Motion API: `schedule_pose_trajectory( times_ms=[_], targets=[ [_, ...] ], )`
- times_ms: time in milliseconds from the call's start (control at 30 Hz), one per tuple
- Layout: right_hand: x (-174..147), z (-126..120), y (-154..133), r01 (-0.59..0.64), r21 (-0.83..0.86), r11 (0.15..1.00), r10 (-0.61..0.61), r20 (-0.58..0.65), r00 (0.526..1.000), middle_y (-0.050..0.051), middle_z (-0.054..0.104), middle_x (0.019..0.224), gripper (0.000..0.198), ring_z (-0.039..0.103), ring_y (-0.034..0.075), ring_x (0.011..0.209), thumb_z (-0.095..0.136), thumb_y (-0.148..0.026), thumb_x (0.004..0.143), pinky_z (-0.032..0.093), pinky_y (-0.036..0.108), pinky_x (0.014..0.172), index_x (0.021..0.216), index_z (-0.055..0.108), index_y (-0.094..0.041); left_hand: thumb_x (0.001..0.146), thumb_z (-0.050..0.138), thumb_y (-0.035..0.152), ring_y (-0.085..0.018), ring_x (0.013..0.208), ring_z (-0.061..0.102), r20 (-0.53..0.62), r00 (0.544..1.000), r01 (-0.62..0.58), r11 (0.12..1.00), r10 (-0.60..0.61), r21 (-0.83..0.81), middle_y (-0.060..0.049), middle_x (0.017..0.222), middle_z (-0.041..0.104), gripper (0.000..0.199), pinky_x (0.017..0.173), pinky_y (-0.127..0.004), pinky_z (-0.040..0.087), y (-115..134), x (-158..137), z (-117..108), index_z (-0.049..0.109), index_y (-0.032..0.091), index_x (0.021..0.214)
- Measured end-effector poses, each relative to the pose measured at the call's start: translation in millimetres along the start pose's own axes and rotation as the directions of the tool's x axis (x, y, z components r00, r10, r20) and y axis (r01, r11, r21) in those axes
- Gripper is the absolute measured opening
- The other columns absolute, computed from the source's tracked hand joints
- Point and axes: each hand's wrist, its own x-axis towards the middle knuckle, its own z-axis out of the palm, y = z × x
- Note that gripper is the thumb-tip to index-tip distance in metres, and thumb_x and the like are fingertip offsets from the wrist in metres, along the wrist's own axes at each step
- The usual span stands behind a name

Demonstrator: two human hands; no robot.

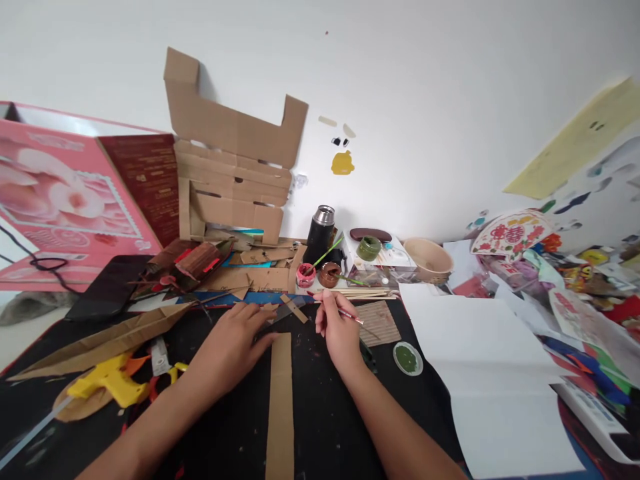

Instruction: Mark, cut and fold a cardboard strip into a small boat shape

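Note:
In the head view, my left hand is spread palm down above the black table, its thumb tip at the upper end of a long cardboard strip. My right hand is closed around a slim paintbrush with a dark red handle; the thin end points down to the right. Between the hands lie a small cardboard piece and a clear flat strip, partly hidden by my left fingers. Close to my right hand are a corrugated cardboard piece and a round lid with green paint.
At left lies a yellow glue gun beside scissors. Open jars of pink paint and brown paint stand before a black flask. Green paint sits on a white box. White paper covers the right side.

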Motion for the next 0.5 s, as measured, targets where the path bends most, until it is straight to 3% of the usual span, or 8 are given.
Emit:
schedule_pose_trajectory(
  times_ms=[133, 300, 500],
  targets=[
    [-3, -1, 12, 0.033, -0.026, 0.999, -0.035, -0.067, 0.997, -0.007, 0.049, 0.049, 0.063, 0.045, 0.012, 0.041, 0.063, -0.081, 0.096, 0.033, 0.023, 0.042, 0.082, 0.070, -0.020, 0.100, 0.074, 0.040, -0.038, 0.120, 0.068, 0.069, 0.996, 0.053, 0.998, -0.055, 0.033, -0.014, 0.126, 0.076, 0.032, 0.109, -0.055, 0.053, 4, -8, 17, 0.077, 0.020, 0.125],
    [-8, -9, 13, 0.078, -0.087, 0.993, -0.079, -0.005, 0.997, -0.006, 0.050, 0.048, 0.059, 0.047, 0.012, 0.042, 0.063, -0.077, 0.099, 0.036, 0.024, 0.044, 0.084, 0.072, -0.020, 0.096, 0.077, 0.053, -0.040, 0.121, 0.067, 0.103, 0.991, 0.085, 0.996, -0.088, 0.033, -0.017, 0.125, 0.075, 0.036, 0.109, -0.056, 0.050, 7, -9, 27, 0.072, 0.020, 0.109],
    [-10, -5, 19, 0.104, -0.094, 0.990, -0.096, 0.089, 0.991, -0.006, 0.051, 0.049, 0.055, 0.048, 0.012, 0.041, 0.062, -0.072, 0.102, 0.038, 0.024, 0.045, 0.083, 0.071, -0.021, 0.089, 0.078, 0.048, -0.035, 0.101, 0.069, 0.130, 0.975, 0.197, 0.972, -0.180, -0.130, -0.010, 0.106, 0.073, 0.027, 0.091, -0.046, 0.053, 14, -5, 28, 0.065, 0.024, 0.092]
  ],
)
